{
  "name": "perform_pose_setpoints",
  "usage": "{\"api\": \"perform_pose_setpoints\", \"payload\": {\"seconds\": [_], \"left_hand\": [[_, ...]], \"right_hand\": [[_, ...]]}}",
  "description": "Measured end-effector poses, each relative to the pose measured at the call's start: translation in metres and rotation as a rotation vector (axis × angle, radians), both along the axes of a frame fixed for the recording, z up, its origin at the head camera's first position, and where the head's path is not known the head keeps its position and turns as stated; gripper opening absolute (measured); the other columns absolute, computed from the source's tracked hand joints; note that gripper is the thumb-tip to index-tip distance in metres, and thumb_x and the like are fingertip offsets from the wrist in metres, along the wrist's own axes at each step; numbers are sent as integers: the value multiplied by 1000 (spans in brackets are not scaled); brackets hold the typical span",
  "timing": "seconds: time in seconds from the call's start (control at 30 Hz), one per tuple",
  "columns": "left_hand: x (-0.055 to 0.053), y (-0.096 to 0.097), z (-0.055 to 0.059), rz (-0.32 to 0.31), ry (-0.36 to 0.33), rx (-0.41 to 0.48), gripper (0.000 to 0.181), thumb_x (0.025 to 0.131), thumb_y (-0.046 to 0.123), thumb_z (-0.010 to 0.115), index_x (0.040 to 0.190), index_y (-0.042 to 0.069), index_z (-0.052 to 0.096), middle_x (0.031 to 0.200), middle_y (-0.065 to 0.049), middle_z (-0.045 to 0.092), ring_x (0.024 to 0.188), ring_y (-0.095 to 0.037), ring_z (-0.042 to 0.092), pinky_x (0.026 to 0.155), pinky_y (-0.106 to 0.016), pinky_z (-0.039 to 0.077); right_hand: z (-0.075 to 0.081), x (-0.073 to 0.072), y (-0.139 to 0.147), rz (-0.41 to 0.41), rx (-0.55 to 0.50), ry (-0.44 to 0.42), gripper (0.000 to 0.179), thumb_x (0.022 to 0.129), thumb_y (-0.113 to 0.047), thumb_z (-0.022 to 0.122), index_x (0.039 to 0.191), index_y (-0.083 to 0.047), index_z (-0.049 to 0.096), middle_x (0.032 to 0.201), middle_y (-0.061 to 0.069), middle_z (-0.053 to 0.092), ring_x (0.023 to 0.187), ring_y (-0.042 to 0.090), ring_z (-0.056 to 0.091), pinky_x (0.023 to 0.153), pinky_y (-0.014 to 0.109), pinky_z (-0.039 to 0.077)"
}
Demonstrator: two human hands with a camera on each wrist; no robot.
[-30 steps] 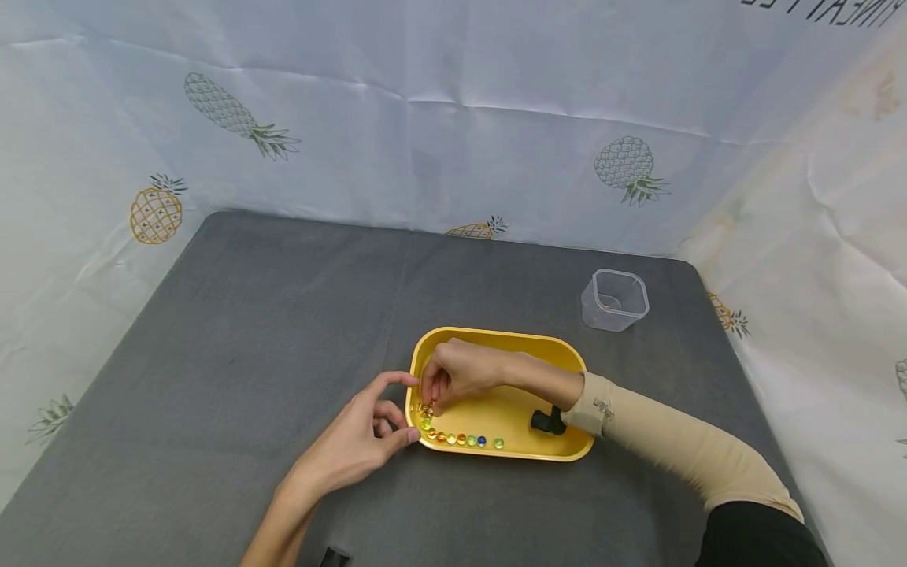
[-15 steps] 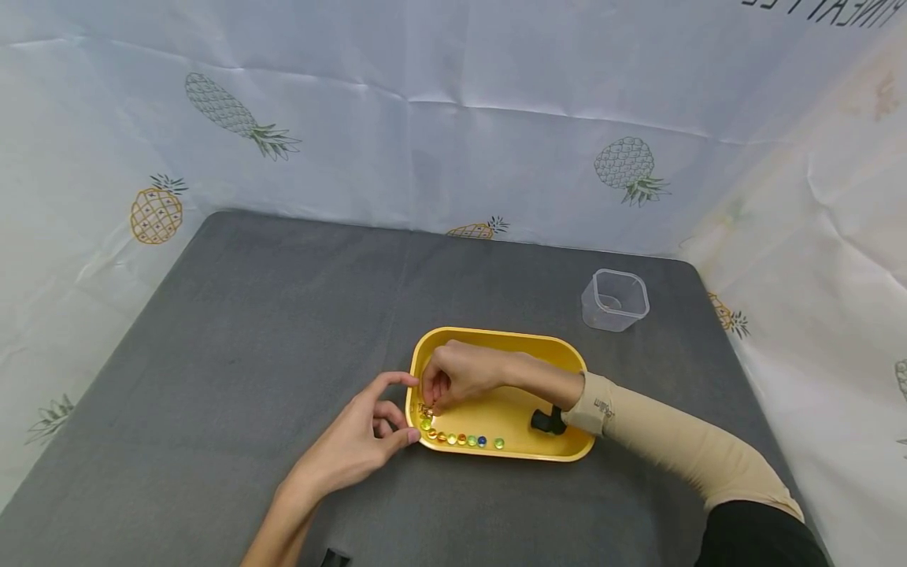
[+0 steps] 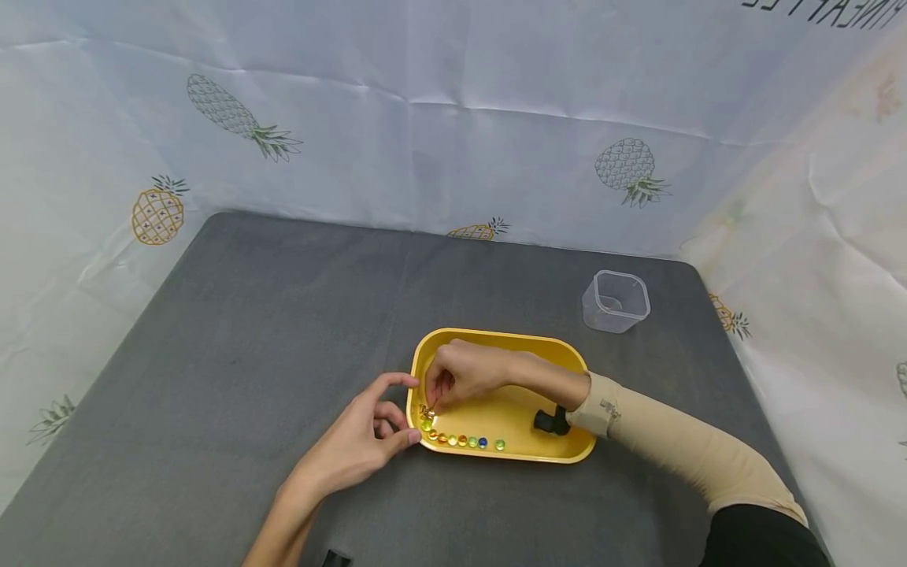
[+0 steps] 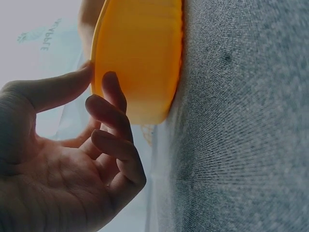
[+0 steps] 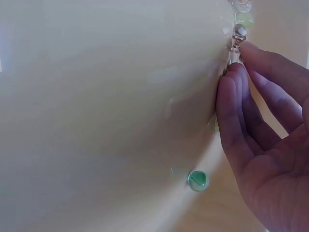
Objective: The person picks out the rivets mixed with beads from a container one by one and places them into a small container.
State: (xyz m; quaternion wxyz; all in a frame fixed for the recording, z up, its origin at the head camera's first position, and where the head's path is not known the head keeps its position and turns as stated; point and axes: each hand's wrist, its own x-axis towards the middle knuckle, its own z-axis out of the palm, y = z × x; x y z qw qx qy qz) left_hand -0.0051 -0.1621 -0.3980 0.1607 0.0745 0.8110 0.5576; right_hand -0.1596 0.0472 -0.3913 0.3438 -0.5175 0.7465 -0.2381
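A shallow yellow tray (image 3: pixel 524 453) holds several small glass marbles (image 3: pixel 472 442) in a row along its near edge, in green, amber, yellow and blue. Thumb and fingers of my left hand (image 3: pixel 354 441) grip the tray's left end. In the left wrist view the thumb meets the rim and other fingers curl by the outer wall. Reaching inside, my right hand (image 3: pixel 464 372) pinches a small shiny gold-coloured piece (image 3: pixel 427 412) at the left end of the row. Its exact shape is partly hidden by the fingertips. One green marble (image 5: pixel 198 181) lies apart from the others.
A clear plastic container (image 3: pixel 615 302) stands behind the tray to the right. Grey cloth (image 3: pixel 298 315) covers the table. Pineapple-print sheets (image 3: pixel 425 118) hang behind and at the sides. A black wrist mount (image 3: pixel 551 421) sits beneath the right wrist, over the tray.
My right hand and forearm have shifted very slightly to the right. The left hand, tray and marbles stay as they were.
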Motion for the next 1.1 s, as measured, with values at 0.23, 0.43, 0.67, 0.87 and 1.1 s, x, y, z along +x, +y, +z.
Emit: {"api": "perform_pose_setpoints", "payload": {"seconds": [0.23,0.43,0.67,0.87,1.1], "left_hand": [[0,0,1,-1,-11,13,62,98,17,81,151,13,49,87,-2,71,67,-7,55,63,-25,46],[-1,0,2,-5,-12,23,64,98,17,82,152,11,48,89,-3,71,67,-8,54,61,-26,45],[-1,0,3,-2,-11,26,64,98,16,82,152,10,47,89,-4,71,66,-8,54,61,-25,45],[-2,0,3,-4,-12,32,64,97,15,82,152,10,47,88,-4,71,66,-8,54,60,-25,45],[-2,1,3,-2,-17,38,64,97,15,82,151,11,48,88,-4,70,65,-8,53,59,-25,45]], "right_hand": [[2,-3,5,-23,-2,-28,3,96,-10,82,98,-7,82,86,-3,77,75,-6,63,75,15,57],[12,-4,10,-44,-14,-49,4,96,-9,82,96,-12,82,86,-5,77,74,-3,64,74,18,57],[28,-7,18,-82,-58,-18,4,96,-12,84,99,-11,83,90,-6,80,82,-1,70,81,23,62],[40,-8,26,-119,-97,-3,5,95,-11,84,100,-11,82,93,-5,80,86,0,71,85,27,63],[49,-10,37,-160,-141,-6,9,96,-11,83,103,-7,82,97,-2,81,88,3,73,87,25,63]]}}
